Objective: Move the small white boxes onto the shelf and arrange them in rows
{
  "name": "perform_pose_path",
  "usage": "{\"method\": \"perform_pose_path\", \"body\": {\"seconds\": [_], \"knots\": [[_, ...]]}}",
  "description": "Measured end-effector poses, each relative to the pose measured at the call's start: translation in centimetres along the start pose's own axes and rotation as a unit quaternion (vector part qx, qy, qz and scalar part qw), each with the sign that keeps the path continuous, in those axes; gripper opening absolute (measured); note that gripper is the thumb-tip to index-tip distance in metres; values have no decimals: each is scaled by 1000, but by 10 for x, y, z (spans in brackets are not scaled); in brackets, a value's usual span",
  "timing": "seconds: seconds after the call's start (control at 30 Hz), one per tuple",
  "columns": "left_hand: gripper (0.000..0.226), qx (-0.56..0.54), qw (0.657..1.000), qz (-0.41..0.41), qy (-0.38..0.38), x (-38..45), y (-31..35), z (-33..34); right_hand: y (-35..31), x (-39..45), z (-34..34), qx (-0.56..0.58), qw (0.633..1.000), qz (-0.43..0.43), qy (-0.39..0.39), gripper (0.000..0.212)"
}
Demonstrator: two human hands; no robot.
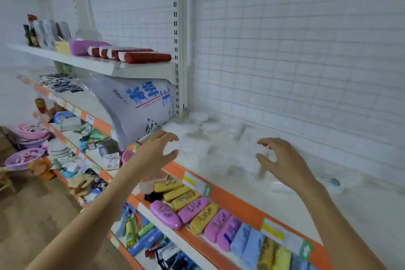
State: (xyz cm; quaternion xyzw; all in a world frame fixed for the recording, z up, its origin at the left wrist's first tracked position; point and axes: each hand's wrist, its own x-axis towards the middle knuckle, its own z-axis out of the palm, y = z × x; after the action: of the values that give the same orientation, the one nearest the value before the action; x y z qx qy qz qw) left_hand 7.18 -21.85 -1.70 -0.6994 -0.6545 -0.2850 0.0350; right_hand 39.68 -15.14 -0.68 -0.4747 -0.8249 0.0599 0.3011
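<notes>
A blurred cluster of small white boxes lies on the white shelf with an orange front edge; single boxes cannot be told apart. My left hand hovers at the cluster's left side, fingers spread and slightly bent, holding nothing. My right hand hovers at its right side, fingers spread and curved, also holding nothing. Both hands face each other across the boxes.
A large white sack with blue print leans at the shelf's left end. A white wire grid backs the shelf. Pink, yellow and blue cases fill the shelf below. Red tubes lie on the upper left shelf.
</notes>
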Motion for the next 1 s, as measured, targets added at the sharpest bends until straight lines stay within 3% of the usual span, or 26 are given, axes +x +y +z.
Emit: {"method": "perform_pose_path", "body": {"seconds": [0.17,0.4,0.53,0.7,0.87,1.0], "knots": [[35,8,999,32,-32,97,-16,28,28,77,22,-15,1000,19,-20,35],[43,6,988,84,-132,194,-30,82,54,156,73,-17,990,84,-109,47],[55,-65,969,108,-213,242,-31,115,55,187,101,-44,975,152,-156,60],[72,-104,940,162,-282,287,-39,152,46,207,129,-140,957,202,-152,69],[59,-130,914,215,-319,306,-51,176,41,219,137,-140,949,252,-129,63],[46,-170,902,264,-297,309,-57,184,36,218,144,-110,945,285,-112,66]]}}
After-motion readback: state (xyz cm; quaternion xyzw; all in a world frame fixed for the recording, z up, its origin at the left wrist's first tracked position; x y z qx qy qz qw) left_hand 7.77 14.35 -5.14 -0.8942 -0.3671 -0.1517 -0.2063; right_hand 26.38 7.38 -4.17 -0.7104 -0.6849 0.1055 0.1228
